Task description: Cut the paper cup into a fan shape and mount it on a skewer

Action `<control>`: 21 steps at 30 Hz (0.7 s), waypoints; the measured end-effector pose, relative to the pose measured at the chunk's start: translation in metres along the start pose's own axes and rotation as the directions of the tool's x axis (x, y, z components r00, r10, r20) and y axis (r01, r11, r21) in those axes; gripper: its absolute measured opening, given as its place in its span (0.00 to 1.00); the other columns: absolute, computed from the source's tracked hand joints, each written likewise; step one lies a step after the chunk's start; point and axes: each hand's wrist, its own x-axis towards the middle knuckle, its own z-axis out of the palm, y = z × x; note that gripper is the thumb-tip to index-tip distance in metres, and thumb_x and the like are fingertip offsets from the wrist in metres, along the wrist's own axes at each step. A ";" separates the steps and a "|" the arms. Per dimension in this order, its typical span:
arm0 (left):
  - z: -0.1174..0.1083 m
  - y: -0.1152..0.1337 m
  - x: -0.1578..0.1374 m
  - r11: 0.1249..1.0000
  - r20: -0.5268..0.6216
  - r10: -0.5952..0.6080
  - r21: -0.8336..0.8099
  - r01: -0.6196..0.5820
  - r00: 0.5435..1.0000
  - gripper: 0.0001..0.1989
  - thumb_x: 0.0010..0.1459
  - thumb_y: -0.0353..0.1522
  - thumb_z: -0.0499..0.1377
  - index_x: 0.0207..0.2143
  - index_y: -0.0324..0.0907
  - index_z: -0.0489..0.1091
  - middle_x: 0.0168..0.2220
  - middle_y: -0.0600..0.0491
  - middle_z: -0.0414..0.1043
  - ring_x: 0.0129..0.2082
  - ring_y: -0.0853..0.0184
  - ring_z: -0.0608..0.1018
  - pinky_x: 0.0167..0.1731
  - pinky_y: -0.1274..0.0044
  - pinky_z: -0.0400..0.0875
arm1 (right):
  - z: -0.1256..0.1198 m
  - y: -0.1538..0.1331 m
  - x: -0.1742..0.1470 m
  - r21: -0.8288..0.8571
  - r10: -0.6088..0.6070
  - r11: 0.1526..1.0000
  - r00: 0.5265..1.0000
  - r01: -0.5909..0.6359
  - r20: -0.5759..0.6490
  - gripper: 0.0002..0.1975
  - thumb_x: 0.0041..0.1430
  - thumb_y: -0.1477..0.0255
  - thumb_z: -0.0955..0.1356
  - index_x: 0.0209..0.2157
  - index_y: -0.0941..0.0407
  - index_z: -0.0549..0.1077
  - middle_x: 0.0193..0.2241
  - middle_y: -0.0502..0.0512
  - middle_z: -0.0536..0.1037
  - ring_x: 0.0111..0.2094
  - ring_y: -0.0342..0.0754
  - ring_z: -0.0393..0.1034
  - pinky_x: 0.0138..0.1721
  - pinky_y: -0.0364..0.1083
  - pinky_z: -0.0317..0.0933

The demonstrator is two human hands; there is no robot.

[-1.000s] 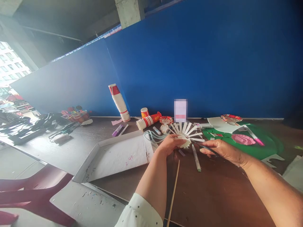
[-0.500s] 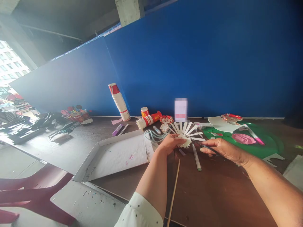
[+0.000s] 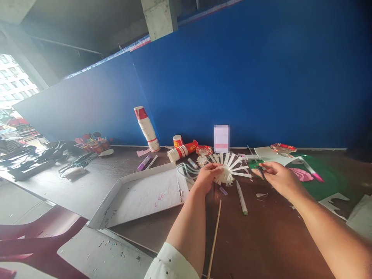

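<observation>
My left hand (image 3: 208, 177) pinches a white paper cup cut into strips (image 3: 225, 173), its long strips fanned out like petals and a small toothed fringe along its lower side. To the right, my right hand (image 3: 274, 176) grips a pair of scissors (image 3: 262, 173), mostly covered by the fingers. The blades point up and away, apart from the cut cup. Just below the cup lie a thick whitish marker (image 3: 241, 198) and a small purple piece (image 3: 223, 190). Behind it stands a cut-out red and white paper cup (image 3: 203, 155).
A shallow cardboard box lid (image 3: 139, 199) lies left. Behind it are a leaning stack of paper cups (image 3: 147, 130), fallen cups (image 3: 182, 151) and a purple glue stick (image 3: 144, 163). A wooden stick (image 3: 215, 236) lies in front. A green sheet (image 3: 325, 180) with paper scraps is at right.
My right hand has drawn the scissors away from the cut cup, and their blades have turned upward. My left hand still holds the cup in nearly the same place.
</observation>
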 end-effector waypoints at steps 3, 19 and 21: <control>0.001 0.001 0.001 1.000 -0.094 0.011 -0.028 -0.013 0.995 0.20 0.33 0.35 0.72 0.28 0.39 0.69 0.24 0.57 0.69 0.21 0.74 0.69 0.22 0.80 0.60 | -0.006 0.003 0.002 -0.228 0.130 0.961 0.983 -0.158 -0.132 0.30 0.44 0.46 0.71 0.43 0.52 0.75 0.38 0.65 0.80 0.34 0.65 0.73 0.27 0.53 0.57; 0.008 -0.007 0.003 0.994 -0.200 0.051 0.103 -0.031 0.979 0.18 0.36 0.37 0.67 0.31 0.39 0.69 0.24 0.56 0.67 0.21 0.73 0.68 0.19 0.81 0.60 | -0.012 0.002 0.003 -0.476 0.139 0.867 0.989 -0.144 -0.046 0.20 0.46 0.54 0.70 0.39 0.48 0.81 0.35 0.64 0.82 0.32 0.67 0.76 0.23 0.55 0.62; 0.005 -0.006 0.007 0.982 -0.358 0.169 0.136 -0.127 0.918 0.16 0.40 0.38 0.65 0.32 0.39 0.70 0.26 0.56 0.68 0.22 0.74 0.68 0.22 0.82 0.60 | -0.011 -0.005 0.000 -0.511 0.062 0.854 0.994 -0.097 -0.086 0.18 0.49 0.55 0.68 0.38 0.48 0.81 0.39 0.63 0.82 0.35 0.67 0.76 0.24 0.54 0.62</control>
